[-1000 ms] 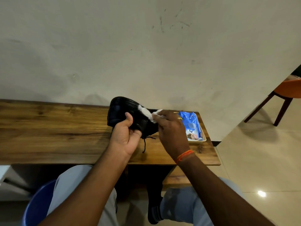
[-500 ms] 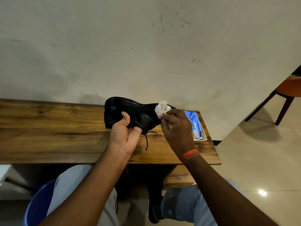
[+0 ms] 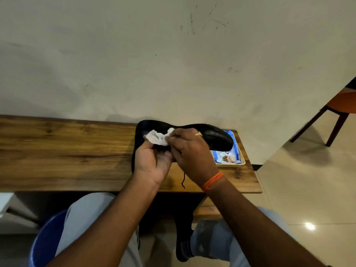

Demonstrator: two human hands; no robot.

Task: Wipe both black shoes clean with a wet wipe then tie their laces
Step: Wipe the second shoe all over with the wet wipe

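The left hand (image 3: pixel 152 160) grips a black shoe (image 3: pixel 212 135) from below, fingers curled round its near side and thumb up against the sole edge, so the shoe is held off the wooden table (image 3: pixel 63 151) with its sole turned toward the wall. The right hand (image 3: pixel 192 153) pinches a crumpled white wet wipe (image 3: pixel 159 136) between thumb and fingertips and presses it on the shoe's left end, just above the left thumb. The two hands touch each other over the middle of the shoe. A loose black lace (image 3: pixel 183 180) hangs down from the shoe between the wrists and ends near the table's front edge.

The shoe's right end reaches over a blue pack of wipes (image 3: pixel 229 157), which lies in a shallow pale tray (image 3: pixel 241 163) at the table's right end, close to the corner. An orange band (image 3: pixel 212 181) circles the right wrist.

The long stretch of tabletop to the left of the hands is bare wood. The table's back edge meets the wall (image 3: pixel 173 64); its front edge runs just above the person's knees. To the right, beyond the table's end, lies pale floor (image 3: pixel 308 189), with a chair (image 3: pixel 341 110) well apart at the frame's edge.
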